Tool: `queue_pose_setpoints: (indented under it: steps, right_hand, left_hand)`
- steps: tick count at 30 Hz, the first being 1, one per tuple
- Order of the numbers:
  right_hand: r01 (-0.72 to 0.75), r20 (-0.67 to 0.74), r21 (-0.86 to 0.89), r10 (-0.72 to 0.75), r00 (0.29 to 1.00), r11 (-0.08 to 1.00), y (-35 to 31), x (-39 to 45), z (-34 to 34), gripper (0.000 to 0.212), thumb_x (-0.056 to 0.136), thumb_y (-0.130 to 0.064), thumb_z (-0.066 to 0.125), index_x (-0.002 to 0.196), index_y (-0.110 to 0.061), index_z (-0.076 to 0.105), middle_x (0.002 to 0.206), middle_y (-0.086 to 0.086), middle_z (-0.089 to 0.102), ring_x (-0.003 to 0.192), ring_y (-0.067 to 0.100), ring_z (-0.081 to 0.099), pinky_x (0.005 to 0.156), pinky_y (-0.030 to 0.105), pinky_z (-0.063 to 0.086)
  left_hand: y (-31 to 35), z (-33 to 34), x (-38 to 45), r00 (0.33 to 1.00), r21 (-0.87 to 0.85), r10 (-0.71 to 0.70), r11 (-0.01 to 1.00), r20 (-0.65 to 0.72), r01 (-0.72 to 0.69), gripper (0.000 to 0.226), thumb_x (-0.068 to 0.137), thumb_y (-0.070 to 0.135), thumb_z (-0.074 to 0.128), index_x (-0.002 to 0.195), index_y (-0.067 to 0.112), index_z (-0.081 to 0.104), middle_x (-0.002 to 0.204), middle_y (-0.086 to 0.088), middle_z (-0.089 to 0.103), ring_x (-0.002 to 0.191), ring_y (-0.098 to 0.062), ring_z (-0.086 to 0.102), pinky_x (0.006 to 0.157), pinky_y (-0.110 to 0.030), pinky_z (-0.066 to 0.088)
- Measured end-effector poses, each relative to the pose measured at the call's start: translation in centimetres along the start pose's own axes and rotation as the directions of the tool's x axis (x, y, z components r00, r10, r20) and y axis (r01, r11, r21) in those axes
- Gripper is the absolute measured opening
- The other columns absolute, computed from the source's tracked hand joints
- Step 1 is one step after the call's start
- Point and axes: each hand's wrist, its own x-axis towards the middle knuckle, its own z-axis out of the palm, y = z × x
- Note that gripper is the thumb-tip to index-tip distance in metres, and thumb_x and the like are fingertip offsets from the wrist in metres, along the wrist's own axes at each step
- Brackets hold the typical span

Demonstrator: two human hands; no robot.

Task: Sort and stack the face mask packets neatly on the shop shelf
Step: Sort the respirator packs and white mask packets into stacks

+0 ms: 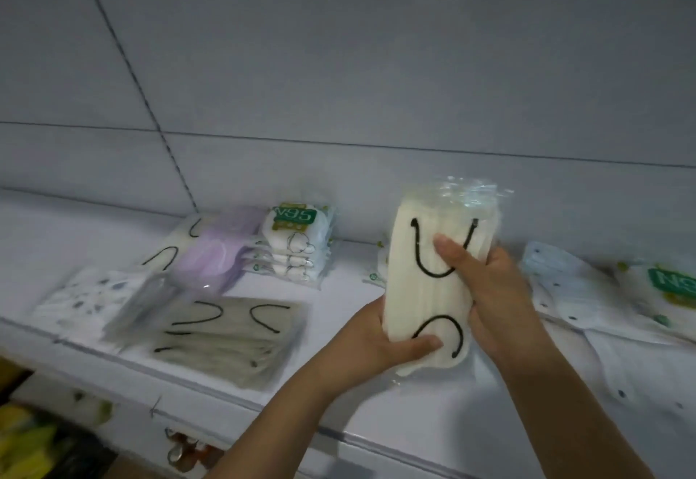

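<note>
Both my hands hold a cream mask packet with black ear loops [433,290] upright above the white shelf [339,384]. My left hand [380,347] grips its lower left edge, thumb across the front. My right hand [486,283] grips its right side, thumb pressed on the front. On the left of the shelf lie a grey-beige packet [229,339], a purple packet [222,252], a cream packet [180,249], a dotted white packet [86,298] and a stack of N95 packets [297,249].
More packets lie on the right: a light blue one [557,271], an N95 one [663,290] and white dotted ones [610,358]. The shelf's back wall [376,83] rises behind. Below the shelf edge at left sit yellow goods [26,441].
</note>
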Motion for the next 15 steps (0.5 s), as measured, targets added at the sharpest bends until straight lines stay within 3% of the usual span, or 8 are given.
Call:
queue_pose_setpoints:
  steps: [4,6,11,15]
  right_hand:
    - [-0.069,0.078,0.209,0.053,0.996,0.976,0.9,1.8,7.3,0.039,0.078,-0.021,0.071,0.115,-0.012,0.068,0.105,0.009,0.075,0.095,0.024,0.073,0.069,0.033,0.059]
    - [-0.105,0.101,0.258,0.082,0.992,0.96,1.8,2.5,11.1,0.044,0.08,-0.022,0.07,0.123,-0.012,0.065,0.111,0.008,0.074,0.1,0.023,0.072,0.074,0.036,0.061]
    - [-0.185,0.095,0.257,0.165,0.982,0.949,5.0,4.1,22.0,0.039,0.083,-0.023,0.072,0.12,-0.016,0.067,0.11,0.004,0.075,0.1,0.021,0.072,0.085,0.042,0.059]
    - [-0.232,0.079,0.221,0.22,0.972,0.947,7.7,5.8,31.1,0.038,0.083,-0.024,0.075,0.119,-0.016,0.066,0.104,0.003,0.076,0.093,0.02,0.074,0.079,0.039,0.06]
  left_hand:
    - [0.8,-7.1,-2.7,0.982,-0.039,-0.038,0.999,-0.184,0.032,0.042,0.084,0.022,0.081,0.124,0.023,0.065,0.114,0.005,0.074,0.106,-0.012,0.07,0.097,-0.039,0.056]
    - [0.4,-10.6,-4.6,0.969,-0.088,-0.079,0.994,-0.233,0.059,0.04,0.085,0.022,0.08,0.122,0.022,0.066,0.111,0.005,0.075,0.103,-0.013,0.072,0.094,-0.035,0.057]
    - [-1.8,-19.9,-8.3,0.909,-0.117,-0.114,0.991,-0.401,0.072,0.031,0.088,0.026,0.076,0.117,0.027,0.067,0.108,0.009,0.076,0.102,-0.01,0.072,0.093,-0.033,0.057]
    - [-2.7,-28.2,-10.3,0.881,-0.078,-0.088,0.995,-0.464,0.059,0.027,0.091,0.032,0.071,0.117,0.036,0.064,0.107,0.018,0.074,0.099,-0.002,0.07,0.09,-0.027,0.057]
